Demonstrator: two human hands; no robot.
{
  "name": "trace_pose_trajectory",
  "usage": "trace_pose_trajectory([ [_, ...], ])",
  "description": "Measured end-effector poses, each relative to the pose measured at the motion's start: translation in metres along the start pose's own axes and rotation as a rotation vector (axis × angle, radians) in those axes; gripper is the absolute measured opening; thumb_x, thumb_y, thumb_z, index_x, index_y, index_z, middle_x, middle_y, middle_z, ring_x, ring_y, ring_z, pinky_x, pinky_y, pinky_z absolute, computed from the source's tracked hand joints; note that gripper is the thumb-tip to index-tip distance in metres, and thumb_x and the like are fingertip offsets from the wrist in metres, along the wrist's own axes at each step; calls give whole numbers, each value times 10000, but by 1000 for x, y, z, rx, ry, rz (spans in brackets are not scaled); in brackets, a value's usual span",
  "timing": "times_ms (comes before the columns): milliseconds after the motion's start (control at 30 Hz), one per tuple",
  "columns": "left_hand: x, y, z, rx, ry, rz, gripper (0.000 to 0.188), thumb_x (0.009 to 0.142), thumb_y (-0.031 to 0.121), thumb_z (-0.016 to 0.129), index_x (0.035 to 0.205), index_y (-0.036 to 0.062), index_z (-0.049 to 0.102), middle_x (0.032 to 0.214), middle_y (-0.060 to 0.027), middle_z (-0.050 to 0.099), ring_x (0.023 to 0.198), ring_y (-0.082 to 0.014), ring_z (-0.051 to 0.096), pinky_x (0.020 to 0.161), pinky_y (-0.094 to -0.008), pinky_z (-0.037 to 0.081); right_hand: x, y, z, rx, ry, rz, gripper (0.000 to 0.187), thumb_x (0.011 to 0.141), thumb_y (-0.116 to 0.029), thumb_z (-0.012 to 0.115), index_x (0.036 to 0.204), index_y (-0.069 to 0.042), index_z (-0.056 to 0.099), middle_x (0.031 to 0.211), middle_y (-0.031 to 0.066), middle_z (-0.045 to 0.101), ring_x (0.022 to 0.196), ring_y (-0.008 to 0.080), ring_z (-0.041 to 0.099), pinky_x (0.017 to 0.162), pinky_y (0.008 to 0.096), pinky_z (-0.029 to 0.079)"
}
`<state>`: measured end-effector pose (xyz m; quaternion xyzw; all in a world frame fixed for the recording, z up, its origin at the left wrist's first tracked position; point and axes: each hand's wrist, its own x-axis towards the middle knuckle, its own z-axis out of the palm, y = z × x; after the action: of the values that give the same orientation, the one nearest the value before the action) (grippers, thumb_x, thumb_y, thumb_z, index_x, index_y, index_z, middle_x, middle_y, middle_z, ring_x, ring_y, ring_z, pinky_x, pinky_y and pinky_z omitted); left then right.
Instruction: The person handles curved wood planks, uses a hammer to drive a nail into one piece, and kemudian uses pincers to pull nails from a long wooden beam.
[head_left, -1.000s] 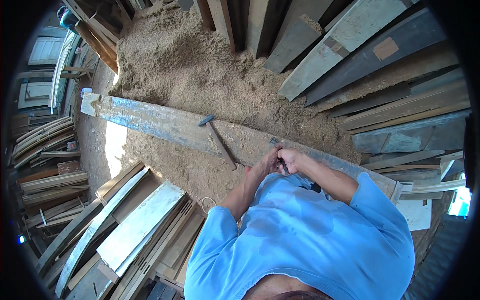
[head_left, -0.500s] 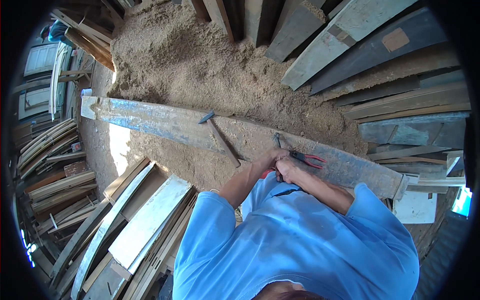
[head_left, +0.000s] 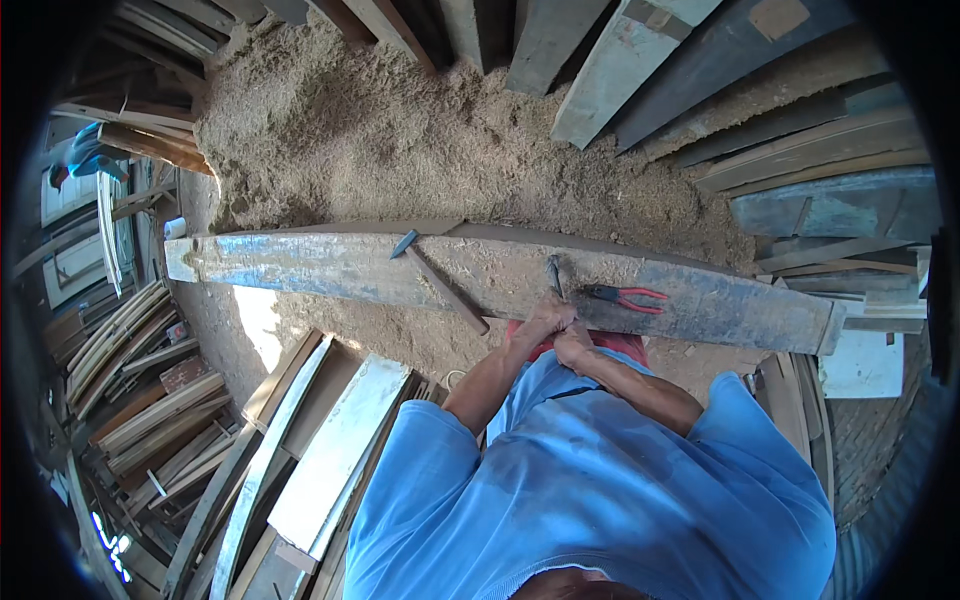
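Note:
My left hand [head_left: 548,318] and my right hand [head_left: 573,345] are together in front of my waist, over the near edge of a long worn plank [head_left: 340,268]. Both are closed, fingers curled in and touching; anything between them is hidden. Just beyond my left hand is a short dark metal tool [head_left: 554,273]; its lower end meets the hand's outline, and I cannot tell whether it is touched. Pliers with red handles [head_left: 630,298] lie on the plank to the right. Farther left, a hammer [head_left: 440,284] with a wooden handle rests across it.
Sawdust [head_left: 400,130] is heaped beyond the plank. Upright boards [head_left: 610,80] crowd the far right. Stacked timber [head_left: 165,420] and a pale board [head_left: 335,450] stand on the left. Another person [head_left: 90,155] is at the far left edge. A white cup-like container [head_left: 175,228] sits by the plank's left end.
The view has turned slightly, so the plank lies more level across it. My hands have drawn a little back from the pliers and stay closed together. The person at far left shows more.

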<state>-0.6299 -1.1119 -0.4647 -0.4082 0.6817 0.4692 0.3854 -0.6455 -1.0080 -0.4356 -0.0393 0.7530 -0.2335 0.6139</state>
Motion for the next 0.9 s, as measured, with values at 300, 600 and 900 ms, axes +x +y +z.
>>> trace_pose_trajectory([
  [300, 10, -21, 28, 72, 239, -43, 497, 845, 276, 543, 1212, -60, 545, 1152, -321, 618, 1116, -439, 602, 940, -477, 504, 32, 53, 32, 38, 63, -407, 325, 821, 20, 502, 1127, -44, 593, 1150, 189, 615, 1104, 340, 585, 934, 408, 488],
  [600, -4, -12, 16, 50, 150, -21, 509, 843, 281, 551, 1198, -84, 540, 1158, -309, 623, 1105, -413, 621, 913, -462, 518, 27, 46, 23, 232, 38, -528, 318, 847, -1, 519, 1161, -17, 567, 1119, 164, 620, 1055, 318, 576, 912, 395, 471],
  [900, 30, -68, 33, -1358, -475, -26, 452, 992, 475, 477, 1055, 52, 623, 871, -84, 663, 713, -234, 644, 622, -412, 538, -3, -18, -53, 302, -262, 126, 170, 943, -188, 545, 1021, -42, 587, 759, 65, 589, 603, 183, 563, 449, 351, 455],
])
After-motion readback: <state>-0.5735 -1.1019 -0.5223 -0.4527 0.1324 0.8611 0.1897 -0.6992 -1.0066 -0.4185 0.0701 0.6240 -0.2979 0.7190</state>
